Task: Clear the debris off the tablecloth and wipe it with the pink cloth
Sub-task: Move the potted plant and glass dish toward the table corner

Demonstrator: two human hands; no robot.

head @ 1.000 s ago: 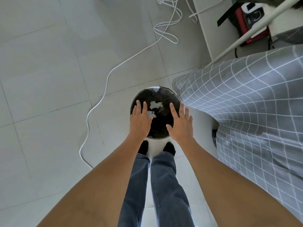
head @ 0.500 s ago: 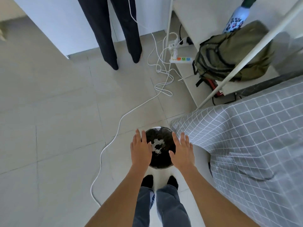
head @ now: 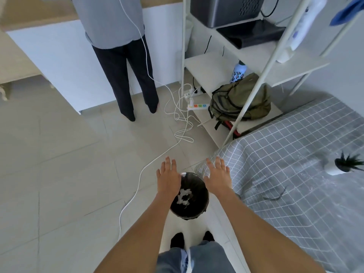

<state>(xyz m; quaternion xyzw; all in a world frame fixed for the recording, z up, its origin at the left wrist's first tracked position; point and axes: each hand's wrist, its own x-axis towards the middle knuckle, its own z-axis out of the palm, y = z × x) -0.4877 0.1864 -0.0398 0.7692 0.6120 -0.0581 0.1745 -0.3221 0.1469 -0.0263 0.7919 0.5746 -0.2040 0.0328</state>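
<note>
A grey checked tablecloth (head: 291, 166) covers the table on my right. Pale dust smears its surface. A black bin (head: 194, 208) stands on the floor at the table's corner, with white crumpled scraps (head: 184, 196) inside. My left hand (head: 168, 179) hovers over the bin's left rim, flat, fingers apart, holding nothing. My right hand (head: 217, 177) hovers over the bin's right rim beside the cloth's corner, also flat and empty. No pink cloth is in view.
A small white pot with a dark spiky plant (head: 342, 164) sits on the table. A white cable (head: 137, 186) snakes across the floor left of the bin. A person (head: 122, 56) stands at the far counter. A white shelf rack holds an olive backpack (head: 239, 98).
The view has tilted up from the bin to the room and table. Both hands stay open above the bin and have lifted slightly away from it.
</note>
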